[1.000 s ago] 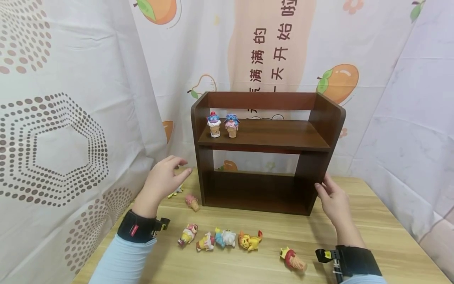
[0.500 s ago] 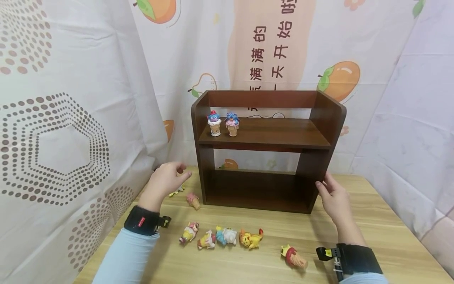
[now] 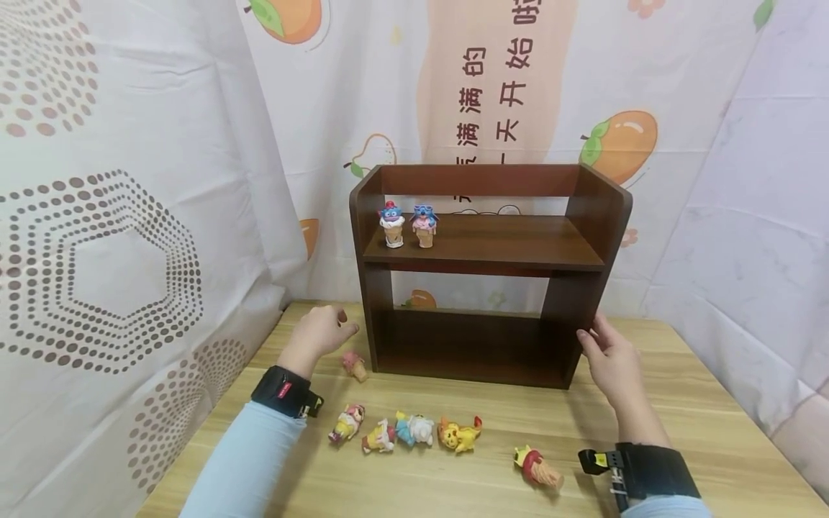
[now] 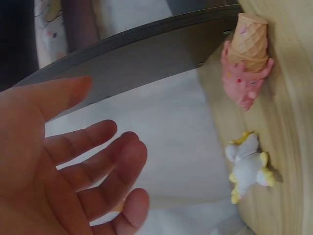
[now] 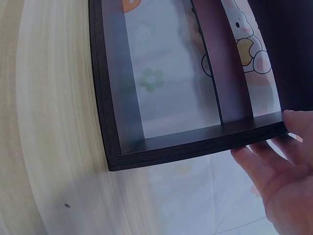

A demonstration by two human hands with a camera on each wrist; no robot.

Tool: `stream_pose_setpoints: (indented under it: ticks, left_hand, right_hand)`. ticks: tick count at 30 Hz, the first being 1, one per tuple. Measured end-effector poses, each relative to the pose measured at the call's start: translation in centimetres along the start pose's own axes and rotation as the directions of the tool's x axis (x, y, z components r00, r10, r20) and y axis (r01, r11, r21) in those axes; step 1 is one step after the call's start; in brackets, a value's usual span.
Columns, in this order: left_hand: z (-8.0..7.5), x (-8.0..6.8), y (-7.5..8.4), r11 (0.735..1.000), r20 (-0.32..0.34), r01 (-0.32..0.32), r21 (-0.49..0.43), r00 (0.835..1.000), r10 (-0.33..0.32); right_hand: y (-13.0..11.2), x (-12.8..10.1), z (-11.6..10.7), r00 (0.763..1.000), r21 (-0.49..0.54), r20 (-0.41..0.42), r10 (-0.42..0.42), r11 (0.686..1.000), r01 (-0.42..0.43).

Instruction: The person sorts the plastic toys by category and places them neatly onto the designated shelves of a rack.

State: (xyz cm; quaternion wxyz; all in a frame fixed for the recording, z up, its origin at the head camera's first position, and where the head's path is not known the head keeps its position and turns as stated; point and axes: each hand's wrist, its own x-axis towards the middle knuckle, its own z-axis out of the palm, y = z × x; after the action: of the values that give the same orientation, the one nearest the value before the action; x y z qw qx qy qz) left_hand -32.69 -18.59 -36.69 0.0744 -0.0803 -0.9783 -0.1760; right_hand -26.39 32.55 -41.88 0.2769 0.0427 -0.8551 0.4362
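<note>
My left hand point(image 3: 316, 335) hovers above the table at the left of a dark brown two-tier shelf point(image 3: 482, 266), fingers loosely bent and holding nothing. Below it, in the left wrist view, lie a pink ice-cream cone figure point(image 4: 244, 63) and a small grey-white figure with yellow feet point(image 4: 248, 169); the hand hides the latter in the head view. At the shelf's right side panel my right hand point(image 3: 612, 363) grips the edge, with the thumb point(image 5: 296, 122) on one face and fingers on the other. Two blue-headed cone figures, one with a red top point(image 3: 391, 224) and one with glasses point(image 3: 424, 226), stand on the upper tier.
In front of the shelf, a row of toy figures lies on the wooden table point(image 3: 453, 489): a pink-and-yellow one point(image 3: 347, 423), another point(image 3: 379, 436), a blue-white one point(image 3: 415, 429), a yellow one point(image 3: 459, 434) and a red-topped cone point(image 3: 539, 467). Patterned curtains point(image 3: 129, 237) hang around.
My left hand has come lower and a little to the right, now covering the grey-white figure in the head view. The right hand keeps its place on the shelf's side.
</note>
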Motion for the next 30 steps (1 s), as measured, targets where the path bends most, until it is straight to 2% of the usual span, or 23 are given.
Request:
stream_pose_setpoints:
  ticks: [3, 7, 11, 19, 23, 30]
  left_hand:
    - [0.3, 0.4, 0.0, 0.999, 0.032, 0.029, 0.024, 0.999, -0.030]
    - [0.7, 1.0, -0.1, 0.998, 0.055, 0.029, 0.053, 0.998, -0.032]
    - [1.2, 1.5, -0.3, 0.997, 0.088, 0.053, 0.050, 0.994, -0.057]
    - [2.3, 1.8, -0.4, 0.991, 0.206, 0.129, 0.044, 0.969, -0.135]
    - [2.6, 1.7, -0.3, 0.985, 0.237, 0.171, 0.023, 0.956, -0.172]
    - [3.0, 1.8, -0.4, 0.981, 0.272, 0.192, 0.025, 0.943, -0.191]
  right_hand:
    - [0.0, 0.1, 0.1, 1.000, 0.003, 0.001, 0.002, 1.000, -0.002]
    - [0.0, 0.2, 0.2, 1.000, 0.013, -0.007, 0.003, 1.000, -0.003]
    - [0.0, 0.2, 0.2, 1.000, 0.015, -0.010, -0.003, 1.000, 0.003]
    - [0.1, 0.1, 0.2, 1.000, -0.005, -0.012, -0.002, 1.000, 0.001]
    - [0.1, 0.1, 0.3, 1.000, -0.006, -0.011, -0.004, 1.000, 0.004]
    - [0.0, 0.2, 0.3, 1.000, 0.003, -0.010, -0.002, 1.000, 0.002]
